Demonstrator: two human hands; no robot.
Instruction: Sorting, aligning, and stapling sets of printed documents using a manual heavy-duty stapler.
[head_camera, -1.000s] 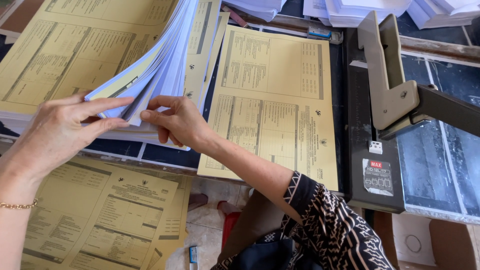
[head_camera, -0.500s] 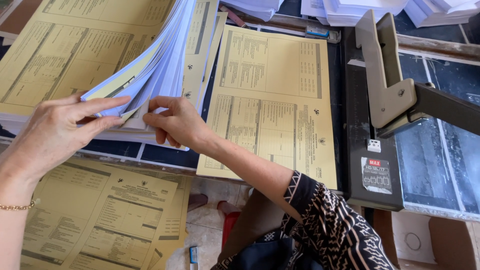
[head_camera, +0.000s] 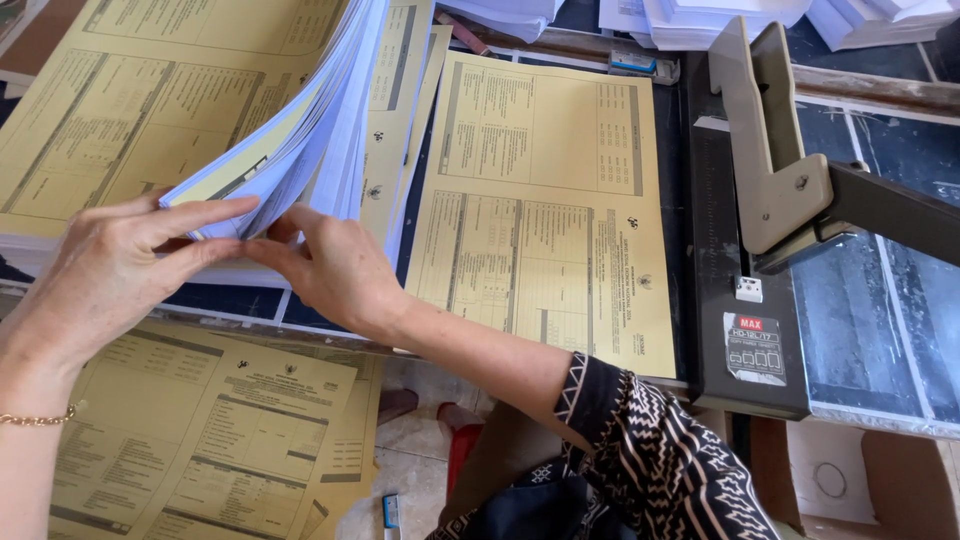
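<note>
Left hand and right hand pinch the lifted corner of the paper stack, fanning the sheets apart for separation. Heavy-duty stapler stands just right of the yellow printed sheet.

thin gold bracelet on left wrist, black sleeve with white geometric pattern on right arm

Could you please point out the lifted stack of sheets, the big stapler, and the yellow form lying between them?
Stack of sheets (head_camera: 300, 150), head view, on the fanned white edges.
Stapler (head_camera: 775, 185), head view, on its beige lever arm.
Yellow form (head_camera: 545, 200), head view, on the middle of the printed page.
</note>
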